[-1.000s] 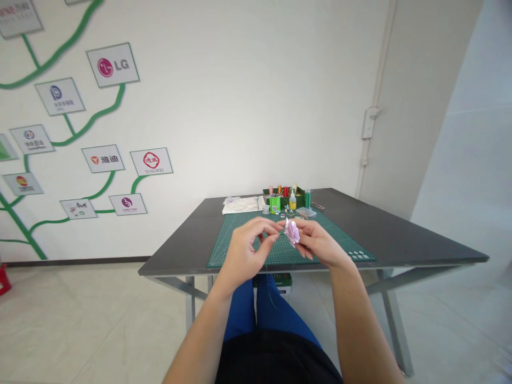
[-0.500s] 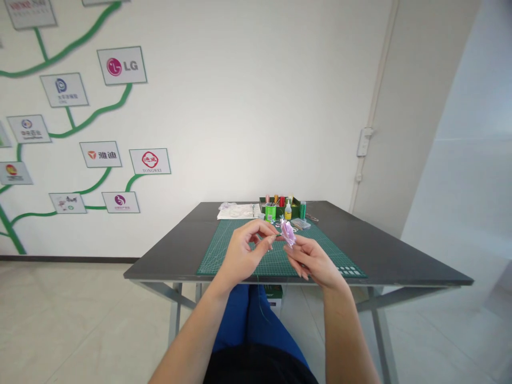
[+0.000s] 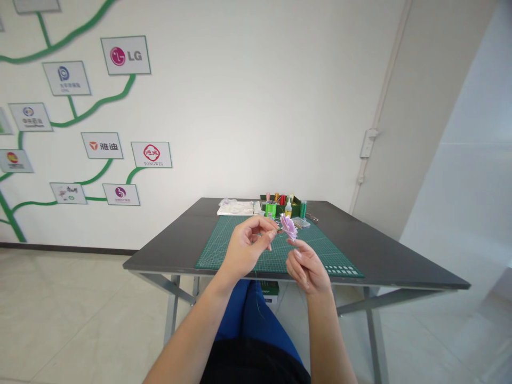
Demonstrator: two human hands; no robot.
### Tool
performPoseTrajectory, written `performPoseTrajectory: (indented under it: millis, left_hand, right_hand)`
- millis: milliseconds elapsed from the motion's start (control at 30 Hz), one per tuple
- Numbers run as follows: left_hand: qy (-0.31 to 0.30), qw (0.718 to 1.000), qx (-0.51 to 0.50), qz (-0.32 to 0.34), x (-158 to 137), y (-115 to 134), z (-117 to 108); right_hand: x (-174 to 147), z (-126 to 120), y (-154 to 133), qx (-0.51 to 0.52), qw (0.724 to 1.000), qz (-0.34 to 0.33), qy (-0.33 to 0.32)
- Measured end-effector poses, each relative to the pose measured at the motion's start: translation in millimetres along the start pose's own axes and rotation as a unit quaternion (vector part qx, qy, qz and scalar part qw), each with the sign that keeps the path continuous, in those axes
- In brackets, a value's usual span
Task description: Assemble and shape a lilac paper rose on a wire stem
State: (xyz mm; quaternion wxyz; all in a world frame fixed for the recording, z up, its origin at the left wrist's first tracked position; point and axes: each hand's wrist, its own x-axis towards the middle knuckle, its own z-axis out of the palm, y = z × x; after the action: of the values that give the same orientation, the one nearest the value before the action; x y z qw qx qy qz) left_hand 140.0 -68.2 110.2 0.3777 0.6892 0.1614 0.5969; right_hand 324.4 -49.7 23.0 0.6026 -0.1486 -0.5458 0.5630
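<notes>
Above the front part of the mat, a pale purple artificial flower [image 3: 288, 226] is held sideways with its petals toward the right. My left hand [image 3: 252, 240] is closed in a pinch on its thin green stem, just behind the bloom. A fine green thread [image 3: 258, 296] hangs below that hand, over the lap. My right hand [image 3: 308, 265] is at the flower's lower right. Its index finger is stretched out to the lower petals and appears to touch them, while the other fingers are loosely curled.
A green cutting mat [image 3: 224, 248] covers the middle of the black table [image 3: 160, 250]. At the back are white packets [image 3: 236, 208], a green tin [image 3: 271, 209], a glue bottle [image 3: 288, 208], a box of thread spools [image 3: 296, 205], a green spool [image 3: 303, 208] and a clear case [image 3: 301, 222].
My right hand has drawn slightly down and left, its fingers curling more, with the index finger stretched toward the petals. My left hand keeps its pinch on the stem. The view has shifted slightly.
</notes>
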Motion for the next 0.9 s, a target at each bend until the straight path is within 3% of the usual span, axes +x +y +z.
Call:
performPoseTrajectory:
  millis: [100,200,267,333,400,433,533,667,767,900]
  left_hand:
    - [0.017,1.0,-0.02,-0.011,-2,-2,0]
    - [0.029,0.999,-0.021,-0.017,-5,-2,-4]
    - [0.037,0.999,-0.019,-0.023,-8,-2,-7]
    - [0.046,0.998,-0.019,-0.028,-11,-3,-9]
    - [0.054,0.998,-0.017,-0.032,-15,-3,-10]
    - [0.056,0.998,-0.016,-0.033,-16,-2,-10]
    - [0.062,0.997,-0.014,-0.037,-21,-1,-9]
    - [0.072,0.997,-0.008,-0.037,-26,2,-9]
    - [0.075,0.997,0.015,-0.033,-30,5,-10]
    - [0.081,0.994,0.075,-0.022,-36,9,-11]
  right_hand:
    - [-3,-6,3,-0.011,0.998,0.033,0.054]
    - [-6,-16,-3,-0.131,0.978,0.077,0.141]
    - [-10,-22,-8,-0.247,0.939,0.072,0.227]
    - [-17,-24,-14,-0.358,0.882,0.048,0.304]
    - [-24,-17,-20,-0.429,0.84,0.018,0.331]
    - [-28,-11,-23,-0.44,0.837,0.003,0.325]
    - [-34,20,-30,-0.379,0.886,-0.037,0.265]
    - [-33,63,-30,-0.272,0.952,-0.011,0.142]
    - [-29,81,-24,-0.211,0.974,0.036,0.071]
    - [-28,82,-19,-0.182,0.98,0.071,0.044]
